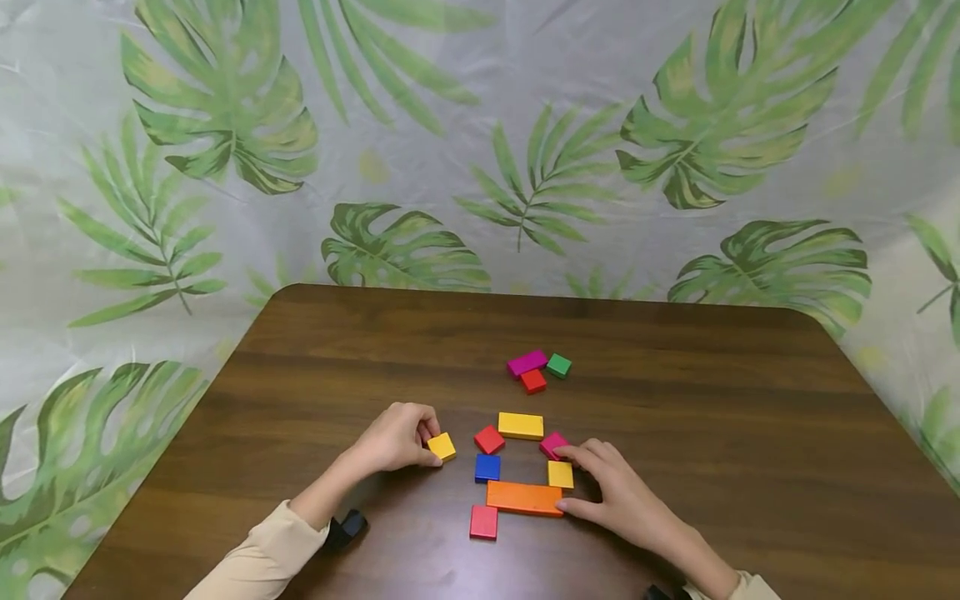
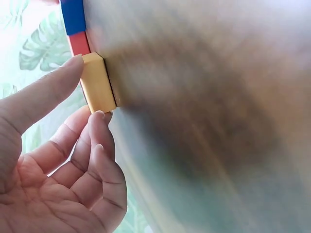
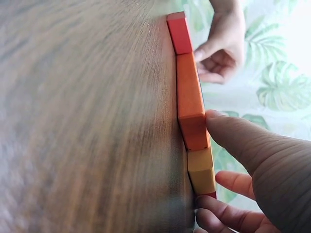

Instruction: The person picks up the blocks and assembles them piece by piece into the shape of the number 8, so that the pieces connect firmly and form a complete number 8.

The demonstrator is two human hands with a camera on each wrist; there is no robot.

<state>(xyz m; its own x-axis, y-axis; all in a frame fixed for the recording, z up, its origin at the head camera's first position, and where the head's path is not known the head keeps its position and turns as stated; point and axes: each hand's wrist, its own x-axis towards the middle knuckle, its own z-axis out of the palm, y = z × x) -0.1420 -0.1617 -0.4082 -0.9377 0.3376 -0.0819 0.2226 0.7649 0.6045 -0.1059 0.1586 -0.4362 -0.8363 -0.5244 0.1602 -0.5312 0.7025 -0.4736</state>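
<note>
Yellow block (image 1: 442, 447) — edges in left fingers (image 2: 101, 133) — sits apart from red block (image 1: 489, 439).

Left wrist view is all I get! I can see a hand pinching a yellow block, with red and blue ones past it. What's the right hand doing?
Observer: The right hand has its thumb touching one end of an orange block.
Operator: Ooh! Is there a green one anywhere?
Observer: Yes, a green block lies farther back on the table, by a purple block and a red block.
Operator: And how many yellow ones altogether?
Observer: Three: the held yellow block, a long yellow block and a small yellow block by the orange one.
</note>
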